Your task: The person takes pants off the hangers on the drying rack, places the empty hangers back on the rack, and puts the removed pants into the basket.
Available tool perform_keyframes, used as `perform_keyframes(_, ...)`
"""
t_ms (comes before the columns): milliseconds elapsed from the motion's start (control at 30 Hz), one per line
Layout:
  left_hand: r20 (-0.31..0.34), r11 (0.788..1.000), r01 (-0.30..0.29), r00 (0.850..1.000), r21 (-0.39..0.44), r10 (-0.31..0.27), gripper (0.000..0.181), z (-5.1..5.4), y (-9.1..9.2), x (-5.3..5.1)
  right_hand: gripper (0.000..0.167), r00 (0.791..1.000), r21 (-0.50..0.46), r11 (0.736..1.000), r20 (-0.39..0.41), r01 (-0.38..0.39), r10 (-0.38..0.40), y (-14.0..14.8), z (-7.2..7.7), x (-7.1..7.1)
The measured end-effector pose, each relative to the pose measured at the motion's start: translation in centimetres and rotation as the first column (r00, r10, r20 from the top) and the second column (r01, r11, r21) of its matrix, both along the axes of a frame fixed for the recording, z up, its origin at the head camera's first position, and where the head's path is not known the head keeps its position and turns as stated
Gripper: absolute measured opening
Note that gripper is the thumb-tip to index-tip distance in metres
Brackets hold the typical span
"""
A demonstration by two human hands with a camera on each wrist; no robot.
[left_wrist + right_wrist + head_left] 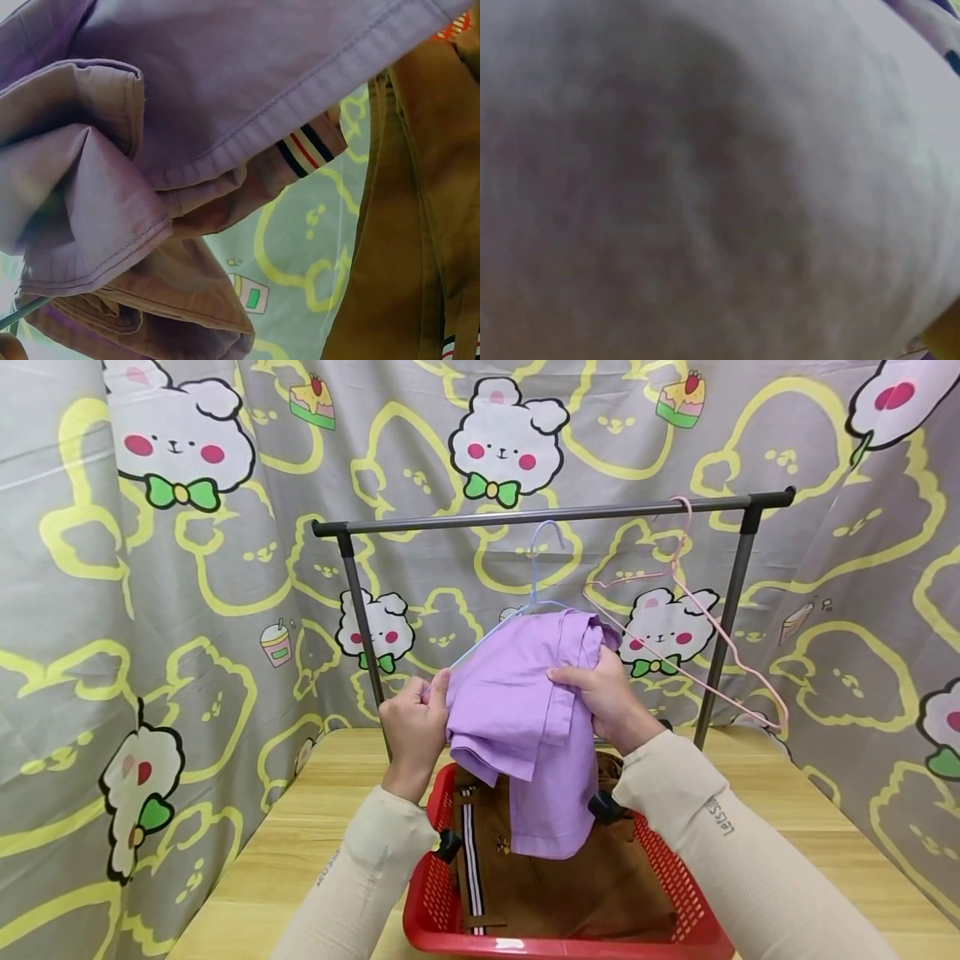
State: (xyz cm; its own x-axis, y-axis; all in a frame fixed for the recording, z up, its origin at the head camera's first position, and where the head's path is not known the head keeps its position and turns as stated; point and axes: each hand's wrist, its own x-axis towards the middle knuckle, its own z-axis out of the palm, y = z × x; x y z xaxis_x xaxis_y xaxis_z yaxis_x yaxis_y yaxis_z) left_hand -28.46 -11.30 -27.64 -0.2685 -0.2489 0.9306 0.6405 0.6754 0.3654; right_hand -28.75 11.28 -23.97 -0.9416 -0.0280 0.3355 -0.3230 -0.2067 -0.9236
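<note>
A lilac garment, folded over and bunched, hangs in front of a light blue hanger; its exact kind is unclear. At the hanger's left end, my left hand grips the wire with the thumb up. My right hand pinches the garment's right side, thumb in front and the other fingers hidden behind the cloth. From below, the left wrist view shows the lilac cloth and a bit of hanger wire. A blurred pale surface fills most of the right wrist view.
Below the hands, a red basket holds brown clothing with a striped band. A pink hanger hangs at the right of the dark rack rail. The wooden table stands before a patterned curtain.
</note>
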Motion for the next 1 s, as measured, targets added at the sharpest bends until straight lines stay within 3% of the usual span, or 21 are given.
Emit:
perform_keyframes(267, 0.033, 1.0, -0.006, 0.999, 0.014, 0.005, 0.047, -0.2, -0.2, 0.0, 0.053, 1.0, -0.001, 1.0, -0.006, -0.02, 0.02, -0.1, -0.1, 0.1)
perform_keyframes(733, 0.081, 0.999, -0.016, 0.997, 0.028, 0.014, 0.047, -0.9, -0.7, -0.3, 0.04, 0.998, -0.038, 0.998, -0.017, -0.053, 0.052, 0.6, 0.4, 0.8)
perform_keyframes(1000, 0.074, 0.999, -0.028, 0.997, 0.038, 0.026, 0.047, -1.0, -1.0, -0.4, 0.039, 0.998, -0.048, 0.997, -0.036, -0.062, 0.06, 0.9, 0.7, 1.2)
